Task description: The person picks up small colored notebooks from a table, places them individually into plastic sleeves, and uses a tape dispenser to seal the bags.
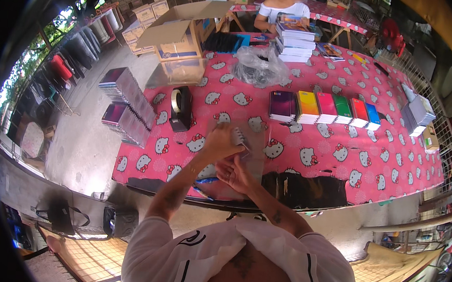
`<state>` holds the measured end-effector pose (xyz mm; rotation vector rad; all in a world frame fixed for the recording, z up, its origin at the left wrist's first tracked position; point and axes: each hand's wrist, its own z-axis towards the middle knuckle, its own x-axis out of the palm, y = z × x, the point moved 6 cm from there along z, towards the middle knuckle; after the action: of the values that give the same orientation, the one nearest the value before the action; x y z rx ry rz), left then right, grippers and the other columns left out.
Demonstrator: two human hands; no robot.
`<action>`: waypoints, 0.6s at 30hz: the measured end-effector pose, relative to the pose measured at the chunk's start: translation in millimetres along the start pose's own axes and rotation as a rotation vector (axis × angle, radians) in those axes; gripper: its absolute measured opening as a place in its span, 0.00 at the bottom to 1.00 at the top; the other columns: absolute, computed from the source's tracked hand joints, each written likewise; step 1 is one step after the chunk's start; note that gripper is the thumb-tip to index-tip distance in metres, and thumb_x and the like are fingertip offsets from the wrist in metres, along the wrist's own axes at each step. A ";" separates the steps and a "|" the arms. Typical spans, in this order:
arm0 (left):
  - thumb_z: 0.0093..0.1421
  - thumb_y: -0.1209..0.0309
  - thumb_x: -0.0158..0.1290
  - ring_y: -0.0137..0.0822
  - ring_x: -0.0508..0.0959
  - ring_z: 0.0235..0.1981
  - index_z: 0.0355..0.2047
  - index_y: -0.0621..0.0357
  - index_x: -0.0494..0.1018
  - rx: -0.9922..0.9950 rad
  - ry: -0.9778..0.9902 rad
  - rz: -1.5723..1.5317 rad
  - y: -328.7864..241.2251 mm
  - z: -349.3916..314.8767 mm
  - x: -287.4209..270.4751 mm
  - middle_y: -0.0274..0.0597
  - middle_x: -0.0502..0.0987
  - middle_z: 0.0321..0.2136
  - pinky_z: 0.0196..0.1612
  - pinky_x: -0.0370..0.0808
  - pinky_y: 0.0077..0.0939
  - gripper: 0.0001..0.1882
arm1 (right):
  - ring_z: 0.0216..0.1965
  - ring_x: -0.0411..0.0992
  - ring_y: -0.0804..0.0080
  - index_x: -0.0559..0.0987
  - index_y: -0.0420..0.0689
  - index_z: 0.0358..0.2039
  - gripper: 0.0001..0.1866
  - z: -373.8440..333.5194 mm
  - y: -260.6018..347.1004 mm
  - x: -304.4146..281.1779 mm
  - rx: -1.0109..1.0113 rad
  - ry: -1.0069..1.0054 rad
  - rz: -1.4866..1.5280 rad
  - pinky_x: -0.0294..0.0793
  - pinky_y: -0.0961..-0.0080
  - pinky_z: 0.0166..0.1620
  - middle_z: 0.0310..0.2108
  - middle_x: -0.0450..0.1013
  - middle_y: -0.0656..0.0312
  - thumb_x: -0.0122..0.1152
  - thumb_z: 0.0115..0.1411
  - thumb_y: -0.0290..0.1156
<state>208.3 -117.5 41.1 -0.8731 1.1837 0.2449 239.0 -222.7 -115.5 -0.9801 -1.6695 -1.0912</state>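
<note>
My left hand [219, 141] is closed over a small spiral notebook [240, 138], its white coil facing up and right. Just below, my right hand [233, 175] has curled fingers, with the thumb side at the notebook's lower end; whatever it pinches is hidden. Under both hands lies a clear plastic sleeve [256, 166] on the patterned pink tablecloth [223, 107]. Blue pens [206, 180] rest beside my right hand, near the table's front edge. A black tape dispenser [182, 109] stands left of my left hand.
Stacked notebooks in plastic [126, 100] stand at the left edge. Colourful notebook stacks [327, 108] line the right. Crumpled plastic [261, 67], tall book piles [295, 41] and an open carton [180, 43] sit farther back. A person [282, 11] is across the table.
</note>
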 end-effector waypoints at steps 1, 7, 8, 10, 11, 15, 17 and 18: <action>0.44 0.57 0.72 0.52 0.69 0.58 0.57 0.65 0.61 -0.096 -0.042 -0.320 15.0 -7.3 -4.5 0.56 0.70 0.52 0.58 0.69 0.51 0.45 | 0.48 0.74 0.68 0.76 0.48 0.44 0.16 2.8 2.2 12.5 -0.039 -0.007 0.129 0.76 0.67 0.49 0.46 0.74 0.60 0.67 0.60 0.41; 0.55 0.72 0.66 0.40 0.66 0.60 0.65 0.62 0.53 -0.065 -0.287 -0.769 107.0 -89.4 62.6 0.50 0.65 0.59 0.54 0.73 0.43 0.43 | 0.54 0.70 0.66 0.62 0.47 0.62 0.37 -28.3 100.4 61.2 -0.571 0.096 -0.806 0.72 0.67 0.54 0.51 0.71 0.59 0.72 0.56 0.37; 0.56 0.72 0.65 0.40 0.66 0.61 0.66 0.61 0.51 -0.044 -0.284 -0.851 98.3 -86.6 59.5 0.50 0.64 0.60 0.53 0.73 0.42 0.44 | 0.54 0.70 0.67 0.60 0.47 0.64 0.39 -28.3 112.7 51.4 -0.543 0.030 -1.031 0.72 0.69 0.54 0.51 0.71 0.60 0.72 0.56 0.35; 0.59 0.71 0.62 0.36 0.70 0.55 0.65 0.61 0.58 -0.106 -0.251 -1.045 71.9 -75.2 51.2 0.46 0.68 0.57 0.50 0.75 0.36 0.36 | 0.54 0.70 0.68 0.56 0.46 0.67 0.44 -28.2 122.1 26.2 -0.459 -0.128 -1.461 0.71 0.72 0.54 0.51 0.71 0.60 0.72 0.56 0.33; 0.61 0.70 0.60 0.35 0.72 0.53 0.63 0.61 0.62 -0.080 -0.283 -0.838 58.4 -70.2 40.0 0.45 0.70 0.55 0.48 0.75 0.34 0.32 | 0.54 0.70 0.69 0.57 0.46 0.67 0.42 -26.4 114.3 23.7 -0.410 -0.080 -1.360 0.71 0.72 0.53 0.50 0.71 0.60 0.71 0.56 0.32; 0.63 0.68 0.55 0.39 0.79 0.42 0.51 0.66 0.73 0.001 -0.404 -0.648 36.1 -44.7 11.8 0.53 0.77 0.47 0.40 0.76 0.33 0.19 | 0.54 0.70 0.71 0.66 0.46 0.63 0.33 -12.1 143.2 25.7 -0.434 0.002 -1.397 0.72 0.74 0.50 0.47 0.73 0.62 0.67 0.59 0.33; 0.63 0.67 0.54 0.44 0.81 0.39 0.46 0.67 0.75 -0.069 -0.491 -0.671 57.1 -33.6 0.0 0.57 0.79 0.43 0.37 0.76 0.36 0.16 | 0.51 0.71 0.71 0.72 0.46 0.58 0.26 -13.1 162.6 37.8 -0.568 -0.077 -1.523 0.72 0.73 0.49 0.45 0.74 0.62 0.66 0.60 0.34; 0.63 0.68 0.54 0.44 0.80 0.38 0.45 0.66 0.76 -0.172 -0.568 -0.567 93.7 -41.9 -15.9 0.56 0.79 0.41 0.37 0.76 0.37 0.15 | 0.50 0.72 0.70 0.75 0.46 0.55 0.22 -23.0 152.7 72.1 -0.625 -0.120 -1.535 0.72 0.71 0.48 0.44 0.75 0.61 0.65 0.60 0.35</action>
<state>117.1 -81.0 7.2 -1.1574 0.3666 0.1159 364.4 -188.3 -5.4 0.1595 -2.1706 -2.6586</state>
